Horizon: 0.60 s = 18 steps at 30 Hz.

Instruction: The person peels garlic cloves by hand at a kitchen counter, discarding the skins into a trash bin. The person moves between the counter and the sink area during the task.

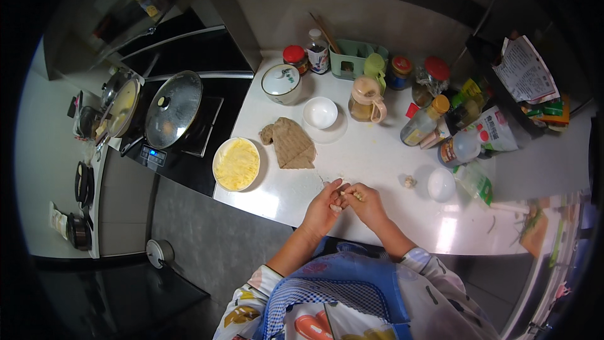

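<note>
Over the front edge of the white counter [283,193], my left hand [323,208] is half cupped and holds small pale pieces that look like garlic cloves [336,208]. My right hand [368,203] touches it from the right and pinches more small pale pieces [357,195] between its fingers. To the right on the counter lies a garlic bulb [409,181], beside a small white bowl [441,184]. A folded brown cloth [293,144] lies beyond my left hand. Left of the cloth, a white bowl holds yellow shreds [237,165].
A lidded wok [173,109] sits on the black hob at left. Behind are a lidded ceramic pot [281,84], a white bowl [320,113] on a plate, an oil jug [366,99] and a green caddy [351,59]. Bottles [424,123] and a cutting board [534,235] are at right.
</note>
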Motion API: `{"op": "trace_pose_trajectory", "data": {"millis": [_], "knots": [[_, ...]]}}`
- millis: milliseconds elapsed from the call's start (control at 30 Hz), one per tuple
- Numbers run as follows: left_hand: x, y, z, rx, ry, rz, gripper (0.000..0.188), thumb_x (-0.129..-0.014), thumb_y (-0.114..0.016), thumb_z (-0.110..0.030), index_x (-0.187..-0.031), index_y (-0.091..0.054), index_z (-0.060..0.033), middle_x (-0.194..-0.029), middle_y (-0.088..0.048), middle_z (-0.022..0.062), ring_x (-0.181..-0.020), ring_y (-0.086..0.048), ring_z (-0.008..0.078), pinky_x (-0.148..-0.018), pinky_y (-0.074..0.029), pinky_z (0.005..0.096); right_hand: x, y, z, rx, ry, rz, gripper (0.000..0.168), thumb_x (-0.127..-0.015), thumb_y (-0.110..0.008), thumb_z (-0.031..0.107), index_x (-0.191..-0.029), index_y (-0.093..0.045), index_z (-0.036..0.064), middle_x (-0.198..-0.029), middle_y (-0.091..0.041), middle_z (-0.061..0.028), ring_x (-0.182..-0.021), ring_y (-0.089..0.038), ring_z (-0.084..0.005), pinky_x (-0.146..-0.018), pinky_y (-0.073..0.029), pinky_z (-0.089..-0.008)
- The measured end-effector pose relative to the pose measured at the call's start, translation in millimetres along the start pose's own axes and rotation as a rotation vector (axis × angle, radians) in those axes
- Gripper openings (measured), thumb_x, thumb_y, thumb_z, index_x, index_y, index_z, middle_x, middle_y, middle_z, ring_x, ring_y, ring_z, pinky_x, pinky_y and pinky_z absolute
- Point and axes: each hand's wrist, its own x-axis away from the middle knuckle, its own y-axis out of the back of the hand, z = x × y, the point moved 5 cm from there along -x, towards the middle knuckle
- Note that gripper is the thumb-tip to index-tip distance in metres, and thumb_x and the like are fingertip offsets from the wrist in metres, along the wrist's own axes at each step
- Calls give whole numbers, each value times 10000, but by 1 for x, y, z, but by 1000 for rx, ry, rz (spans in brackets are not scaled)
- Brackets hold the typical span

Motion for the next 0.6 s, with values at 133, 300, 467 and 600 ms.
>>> {"op": "trace_pose_trajectory", "data": {"millis": [133,300,467,600], "knots": [[0,8,-2,-543,-202,-26,180,-878,-525,-145,-992,-551,-9,-907,-596,73,-746,-531,120,-668,-440,248,-4,1,3,393,134,-77,66,-813,-571,69,-834,-591,10,-727,-638,-70,-685,-610,-141,-607,-488,-264],[-1,0,-15,-846,-397,-34,68,-867,-538,-102,-860,-555,-36,-728,-560,5,-644,-489,58,-586,-427,207,1,0,2,-62,-123,-68,124,-827,-596,133,-813,-599,10,-669,-591,-27,-606,-533,-88,-527,-428,-228],[3,-4,-20,-842,-338,-48,93,-868,-547,-129,-857,-541,-37,-709,-549,0,-620,-491,70,-572,-430,213,2,0,27,63,-189,52,114,-825,-600,128,-785,-599,21,-615,-548,-3,-576,-475,-56,-501,-393,-217],[-2,-12,-22,-1136,-397,-18,104,-887,-509,-132,-842,-508,-38,-696,-537,23,-611,-497,102,-574,-429,237,-1,12,25,354,167,64,87,-810,-589,109,-764,-584,36,-639,-570,-77,-564,-533,-181,-523,-427,-296]]}}
